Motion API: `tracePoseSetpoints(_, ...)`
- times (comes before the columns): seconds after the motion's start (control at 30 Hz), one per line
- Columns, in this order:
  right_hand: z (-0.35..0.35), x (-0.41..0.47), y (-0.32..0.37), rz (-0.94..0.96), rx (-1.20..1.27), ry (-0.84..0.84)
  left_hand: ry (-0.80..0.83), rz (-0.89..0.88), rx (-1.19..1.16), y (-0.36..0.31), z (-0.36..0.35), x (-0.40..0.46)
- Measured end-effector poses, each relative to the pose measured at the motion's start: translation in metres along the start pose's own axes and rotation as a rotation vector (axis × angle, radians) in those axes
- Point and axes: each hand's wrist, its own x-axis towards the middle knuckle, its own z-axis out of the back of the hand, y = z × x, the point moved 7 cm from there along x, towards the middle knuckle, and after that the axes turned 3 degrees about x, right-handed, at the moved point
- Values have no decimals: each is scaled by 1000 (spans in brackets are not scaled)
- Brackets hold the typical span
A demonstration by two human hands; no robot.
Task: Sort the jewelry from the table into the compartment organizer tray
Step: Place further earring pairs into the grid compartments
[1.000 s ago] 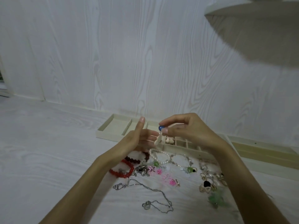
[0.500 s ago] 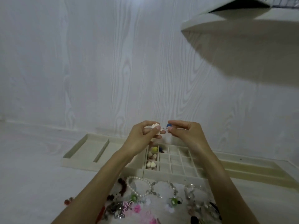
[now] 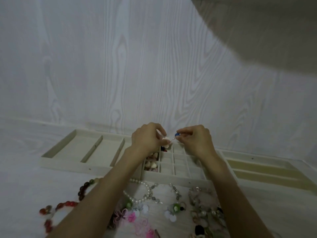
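ITEM: small earring-type piece, pale flower head (image 3: pixel 166 140) w/ thin pin and blue bead end (image 3: pixel 176 134), held in the air over the organizer tray (image 3: pixel 72 158), above its small-cell grid (middle section). CHANGE vs. 1 s ago: both hands were lower and nearer the jewelry pile, left palm half open under the piece; by 0.5 s ago they had lifted it over the tray, and now the left hand (image 3: pixel 147 140) has closed in fully, so the piece is pinched at both ends. View has also tipped, tray now shows more cells. MEANING: item is off the desk (image 3: pixel 20 182) and over its likely destination, but not yet dropped; looks like a back or stopper is being fitted or pulled (cannot tell which) before it goes into a cell. LEFT HAND: fingers curled tight, thumb and forefinger pinching the flower head; nothing else touched. RIGHT HAND (image 3: pixel 195 140): fingers curled, narrow pinch on the blue bead end, just beside the left fingertips. TRAY STATUS: two cells in the left column of the grid hold pale heart-shaped bits (image 3: pixel 151 164); a dark/red piece (image 3: pixel 163 149) sits in a cell right under the left hand; long slots at left appear to hold nothing. STILL ON DESK: pearl bracelet (image 3: pixel 137 191), red bead bracelet (image 3: pixel 66 204), pink flower pieces (image 3: pixel 131 217), grey-bead bracelets w/ green charms (image 3: pixel 175 207), more at lower right (too blurred to list). Most of the sort remains, by my est.
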Motion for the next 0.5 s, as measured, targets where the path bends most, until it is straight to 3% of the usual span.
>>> tracePoseSetpoints(0.5, -14, -10, 2, 87, -127, 110, 57, -222, 307, -9, -17, 0)
